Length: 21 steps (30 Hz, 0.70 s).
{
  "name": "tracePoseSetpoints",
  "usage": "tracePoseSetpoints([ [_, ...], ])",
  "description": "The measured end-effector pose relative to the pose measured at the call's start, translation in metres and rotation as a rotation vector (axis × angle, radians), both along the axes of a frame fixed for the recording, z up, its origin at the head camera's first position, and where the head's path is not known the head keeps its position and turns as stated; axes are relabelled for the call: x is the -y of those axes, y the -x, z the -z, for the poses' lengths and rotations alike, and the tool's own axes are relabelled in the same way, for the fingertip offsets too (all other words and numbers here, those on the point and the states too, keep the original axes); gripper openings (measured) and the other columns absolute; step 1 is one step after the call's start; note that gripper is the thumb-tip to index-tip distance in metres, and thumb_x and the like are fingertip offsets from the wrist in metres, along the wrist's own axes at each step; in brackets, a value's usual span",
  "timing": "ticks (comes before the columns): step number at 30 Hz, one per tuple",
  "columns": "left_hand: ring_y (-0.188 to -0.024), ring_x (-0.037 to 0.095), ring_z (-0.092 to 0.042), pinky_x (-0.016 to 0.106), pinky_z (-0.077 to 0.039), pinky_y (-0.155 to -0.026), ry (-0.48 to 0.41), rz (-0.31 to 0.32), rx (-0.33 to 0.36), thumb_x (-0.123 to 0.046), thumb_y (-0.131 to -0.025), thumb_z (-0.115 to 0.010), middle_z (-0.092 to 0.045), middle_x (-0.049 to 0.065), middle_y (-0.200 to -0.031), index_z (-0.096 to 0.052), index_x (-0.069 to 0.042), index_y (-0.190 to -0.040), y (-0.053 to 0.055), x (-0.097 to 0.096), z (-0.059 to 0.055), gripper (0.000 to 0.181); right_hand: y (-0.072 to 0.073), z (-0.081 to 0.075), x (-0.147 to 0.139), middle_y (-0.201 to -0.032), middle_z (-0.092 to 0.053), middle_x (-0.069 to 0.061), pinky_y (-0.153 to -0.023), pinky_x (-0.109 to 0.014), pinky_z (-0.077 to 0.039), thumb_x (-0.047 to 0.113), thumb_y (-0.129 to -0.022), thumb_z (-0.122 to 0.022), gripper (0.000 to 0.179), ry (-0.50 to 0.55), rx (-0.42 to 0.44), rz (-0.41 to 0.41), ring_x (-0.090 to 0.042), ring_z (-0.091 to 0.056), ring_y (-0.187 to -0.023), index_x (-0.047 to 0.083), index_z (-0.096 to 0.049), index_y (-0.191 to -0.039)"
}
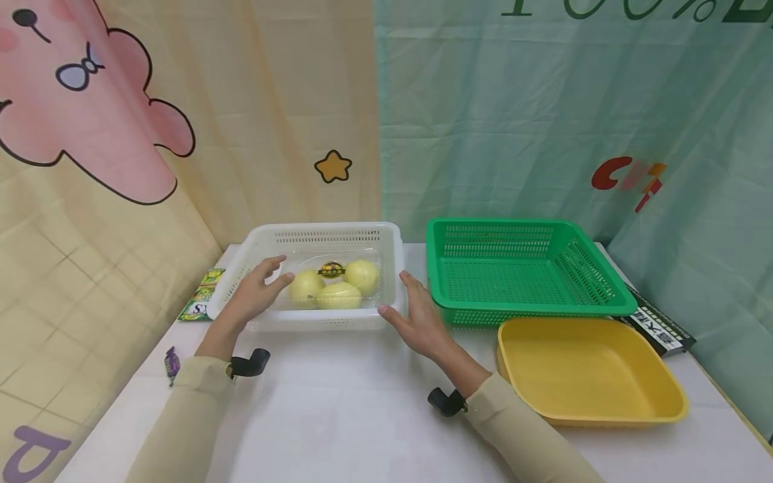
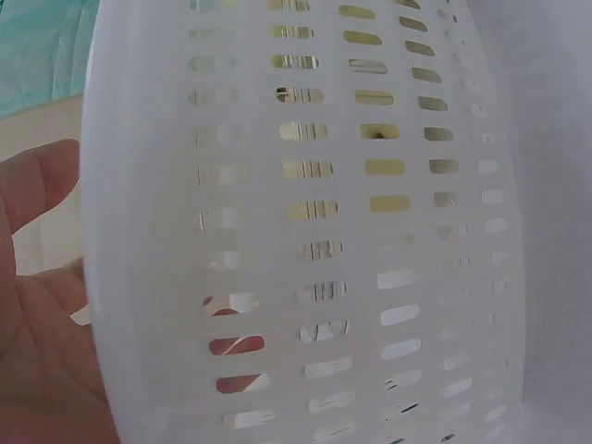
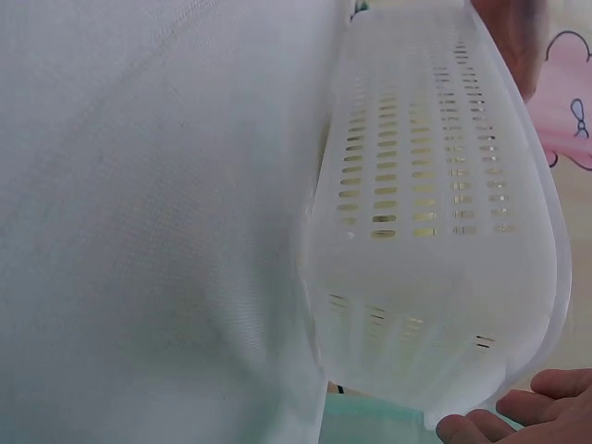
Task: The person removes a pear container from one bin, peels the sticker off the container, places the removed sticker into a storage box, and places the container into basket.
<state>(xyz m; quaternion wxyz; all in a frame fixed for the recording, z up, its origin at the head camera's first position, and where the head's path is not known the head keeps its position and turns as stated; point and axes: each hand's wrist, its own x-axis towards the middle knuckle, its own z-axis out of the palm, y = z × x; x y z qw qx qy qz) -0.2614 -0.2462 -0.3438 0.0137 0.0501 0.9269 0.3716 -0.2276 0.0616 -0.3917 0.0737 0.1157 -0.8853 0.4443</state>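
A white perforated plastic basket (image 1: 332,320) stands at the back left of the table. Inside it lies a clear plastic box (image 1: 302,257) with a dark and gold label, showing three pale yellow-green round fruits (image 1: 339,296). My left hand (image 1: 258,287) is over the basket's left side, fingers spread and slightly bent, thumb pointing at the fruits. At the basket's right rim is my right hand (image 1: 421,320), its fingers extended along the outside and the thumb apart. In the right wrist view, the fingertips (image 3: 462,427) are right at the basket's corner.
A green perforated basket (image 1: 531,307) stands to the right, a yellow tub (image 1: 592,376) in front of it. A black printed package (image 1: 661,329) lies partly under the green basket. Left of the white basket are a green packet (image 1: 202,295) and a purple wrapped candy (image 1: 172,363). Curtains enclose the table.
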Motion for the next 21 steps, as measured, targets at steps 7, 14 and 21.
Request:
tracePoseSetpoints([
  [7, -0.14, 0.046, -0.024, 0.06, -0.027, -0.11, -0.046, 0.044, 0.036, -0.047, -0.095, -0.046, -0.025, 0.027, -0.152, -0.021, -0.013, -0.15, 0.007, 0.006, 0.001, 0.069, 0.003, 0.004, 0.001, -0.155, -0.028, -0.011, -0.112, -0.054, -0.029, 0.04, -0.087, -0.064, 0.081, 0.022, -0.016, -0.01, -0.031, -0.028, -0.142, 0.009, -0.022, -0.149],
  [14, -0.141, 0.046, -0.021, 0.062, -0.024, -0.11, -0.076, 0.084, 0.098, -0.049, -0.094, -0.049, -0.021, 0.027, -0.153, -0.018, -0.016, -0.151, 0.015, 0.011, 0.002, 0.073, 0.005, 0.006, 0.0, -0.156, -0.024, -0.01, -0.113, -0.055, -0.027, 0.041, -0.087, -0.064, 0.082, 0.037, -0.015, -0.016, -0.031, -0.025, -0.143, 0.009, -0.021, -0.15],
  [21, -0.14, 0.047, -0.022, 0.06, -0.023, -0.111, -0.089, 0.101, 0.135, -0.045, -0.094, -0.051, -0.02, 0.03, -0.152, -0.018, -0.013, -0.151, 0.025, 0.018, 0.007, 0.073, 0.006, 0.009, 0.001, -0.157, -0.021, -0.008, -0.114, -0.055, -0.024, 0.04, -0.087, -0.064, 0.082, 0.038, 0.002, -0.02, -0.03, -0.022, -0.145, 0.012, -0.02, -0.15],
])
